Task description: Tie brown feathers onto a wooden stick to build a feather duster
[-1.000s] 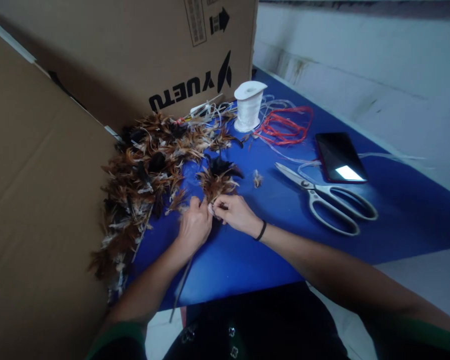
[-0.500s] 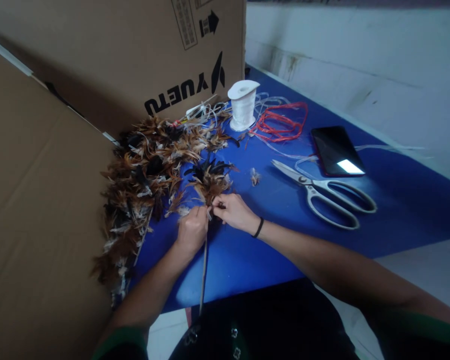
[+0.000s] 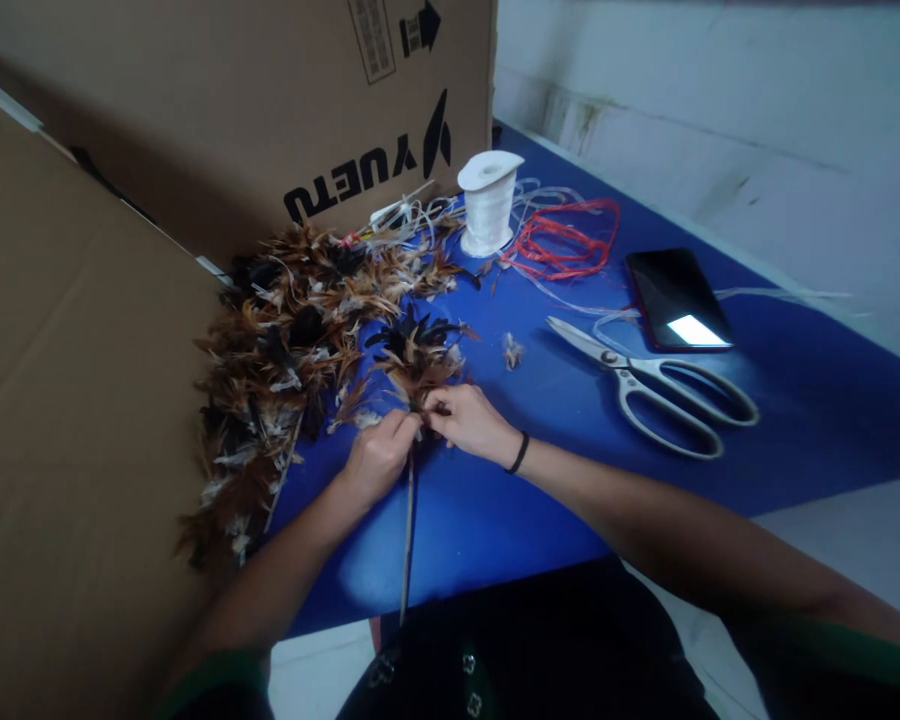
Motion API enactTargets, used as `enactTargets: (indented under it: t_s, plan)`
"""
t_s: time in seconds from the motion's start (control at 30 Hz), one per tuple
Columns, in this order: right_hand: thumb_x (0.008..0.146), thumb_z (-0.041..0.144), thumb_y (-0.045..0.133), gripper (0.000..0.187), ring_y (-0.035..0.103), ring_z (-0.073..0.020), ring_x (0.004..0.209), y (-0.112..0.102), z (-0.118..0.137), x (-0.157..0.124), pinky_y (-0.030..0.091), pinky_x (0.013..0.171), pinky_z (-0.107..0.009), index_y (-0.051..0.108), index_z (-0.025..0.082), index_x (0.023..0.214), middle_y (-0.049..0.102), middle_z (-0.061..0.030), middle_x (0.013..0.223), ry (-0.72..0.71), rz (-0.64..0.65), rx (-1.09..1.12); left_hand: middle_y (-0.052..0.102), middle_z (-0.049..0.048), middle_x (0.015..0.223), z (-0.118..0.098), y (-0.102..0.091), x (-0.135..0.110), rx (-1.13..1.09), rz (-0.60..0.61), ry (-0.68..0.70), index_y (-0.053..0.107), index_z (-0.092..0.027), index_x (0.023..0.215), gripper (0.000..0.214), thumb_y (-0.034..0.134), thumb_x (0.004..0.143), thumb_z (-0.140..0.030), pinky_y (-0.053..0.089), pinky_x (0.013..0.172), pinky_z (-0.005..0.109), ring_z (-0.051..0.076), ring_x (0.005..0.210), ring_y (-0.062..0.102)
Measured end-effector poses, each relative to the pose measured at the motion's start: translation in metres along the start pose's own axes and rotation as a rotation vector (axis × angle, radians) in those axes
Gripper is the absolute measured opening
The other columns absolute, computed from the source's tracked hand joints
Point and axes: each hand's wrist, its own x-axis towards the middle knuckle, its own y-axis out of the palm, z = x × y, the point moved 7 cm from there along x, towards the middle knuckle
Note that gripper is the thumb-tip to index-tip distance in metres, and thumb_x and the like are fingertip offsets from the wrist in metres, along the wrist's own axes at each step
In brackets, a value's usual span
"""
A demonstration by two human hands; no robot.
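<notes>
My left hand [image 3: 377, 458] and my right hand [image 3: 468, 420] meet at the base of a small bunch of brown and black feathers [image 3: 420, 357] on the blue table [image 3: 495, 500]. Both hands pinch that base, fingers closed. A thin stick [image 3: 406, 545] runs from under my left hand back toward my body. A black band circles my right wrist.
A large pile of brown feathers [image 3: 277, 370] lies to the left against cardboard boxes [image 3: 232, 110]. Behind stand a white thread spool [image 3: 487, 203] and red cord [image 3: 562, 240]. Scissors [image 3: 652, 385], a phone [image 3: 677, 299] and a loose feather tuft [image 3: 511, 351] lie to the right.
The stick has swung from slanting left to pointing straight back at me. My hands stay pinched at the feather bunch, which has turned a little.
</notes>
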Motion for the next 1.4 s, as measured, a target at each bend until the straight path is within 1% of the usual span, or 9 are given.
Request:
enactTargets:
  t_s: [0.1, 0.2, 0.33, 0.47, 0.7, 0.9, 1.03, 1.2, 1.4]
  plan:
    - [0.072, 0.011, 0.048, 0.018, 0.052, -0.0078, 0.040, 0.002, -0.001, 0.000, 0.037, 0.047, -0.019, 0.055, 0.016, 0.057, 0.049, 0.0047, 0.044, 0.013, 0.043, 0.009, 0.060, 0.0069, 0.090, 0.002, -0.001, 0.000, 0.006, 0.005, 0.054, 0.058, -0.018, 0.099, 0.027, 0.032, 0.092, -0.016, 0.048, 0.069, 0.020, 0.011, 0.077, 0.059]
    - [0.073, 0.013, 0.047, 0.017, 0.053, -0.0080, 0.038, 0.006, -0.005, 0.001, 0.037, 0.042, -0.017, 0.053, 0.016, 0.057, 0.050, 0.0044, 0.046, 0.042, 0.076, 0.049, 0.060, 0.0088, 0.097, 0.003, -0.002, 0.000, -0.006, -0.041, 0.094, 0.059, -0.017, 0.101, 0.026, 0.035, 0.091, -0.015, 0.049, 0.069, 0.020, 0.011, 0.077, 0.060]
    - [0.073, 0.016, 0.047, 0.015, 0.053, -0.0074, 0.037, 0.011, -0.013, 0.003, 0.038, 0.037, -0.016, 0.055, 0.016, 0.061, 0.055, 0.0032, 0.051, 0.070, 0.102, 0.134, 0.059, 0.0130, 0.110, 0.006, -0.001, -0.002, -0.105, -0.092, 0.145, 0.058, -0.016, 0.104, 0.025, 0.038, 0.090, -0.016, 0.052, 0.079, 0.025, 0.015, 0.093, 0.062]
    - [0.073, 0.016, 0.047, 0.013, 0.053, -0.0065, 0.037, 0.015, -0.020, 0.005, 0.040, 0.037, -0.015, 0.056, 0.015, 0.063, 0.058, 0.0022, 0.053, 0.098, 0.126, 0.210, 0.061, 0.0127, 0.113, 0.009, 0.002, -0.004, -0.195, -0.099, 0.153, 0.058, -0.015, 0.104, 0.024, 0.039, 0.090, -0.016, 0.051, 0.085, 0.026, 0.016, 0.099, 0.062]
    - [0.075, 0.020, 0.051, 0.012, 0.051, -0.0059, 0.038, 0.013, -0.016, 0.002, 0.043, 0.038, -0.016, 0.061, 0.014, 0.070, 0.058, 0.0016, 0.054, 0.138, 0.116, 0.287, 0.064, 0.0097, 0.100, 0.015, 0.000, -0.003, -0.317, -0.191, 0.070, 0.060, -0.016, 0.092, 0.016, 0.044, 0.088, -0.016, 0.051, 0.084, 0.026, 0.013, 0.093, 0.062]
    - [0.076, 0.023, 0.053, 0.014, 0.051, -0.0060, 0.040, 0.013, -0.016, 0.001, 0.043, 0.040, -0.016, 0.060, 0.014, 0.069, 0.058, 0.0015, 0.055, 0.128, 0.111, 0.303, 0.067, 0.0070, 0.087, 0.020, -0.007, 0.005, -0.448, -0.194, -0.028, 0.060, -0.017, 0.080, 0.013, 0.048, 0.087, -0.019, 0.052, 0.077, 0.026, 0.012, 0.084, 0.063]
    - [0.077, 0.026, 0.053, 0.014, 0.053, -0.0066, 0.046, 0.014, -0.016, 0.001, 0.045, 0.042, -0.016, 0.059, 0.014, 0.071, 0.057, 0.0015, 0.059, 0.091, 0.107, 0.326, 0.067, 0.0058, 0.082, 0.022, -0.013, 0.011, -0.507, -0.156, -0.058, 0.059, -0.017, 0.075, 0.014, 0.050, 0.086, -0.020, 0.052, 0.073, 0.025, 0.012, 0.079, 0.063]
    - [0.078, 0.028, 0.052, 0.014, 0.055, -0.0090, 0.055, 0.014, -0.013, 0.000, 0.049, 0.044, -0.018, 0.057, 0.015, 0.074, 0.055, 0.0008, 0.064, 0.041, 0.077, 0.370, 0.066, 0.0035, 0.078, 0.027, -0.012, 0.013, -0.500, -0.088, -0.101, 0.059, -0.017, 0.077, 0.011, 0.051, 0.085, -0.019, 0.049, 0.071, 0.024, 0.012, 0.075, 0.062]
    - [0.079, 0.027, 0.052, 0.015, 0.055, -0.0084, 0.056, 0.014, -0.009, -0.001, 0.049, 0.045, -0.017, 0.059, 0.015, 0.074, 0.056, 0.0003, 0.066, 0.024, 0.050, 0.343, 0.058, -0.0019, 0.063, 0.035, -0.006, 0.008, -0.554, -0.077, -0.264, 0.060, -0.019, 0.079, 0.014, 0.048, 0.087, -0.021, 0.045, 0.061, 0.020, 0.009, 0.060, 0.057]
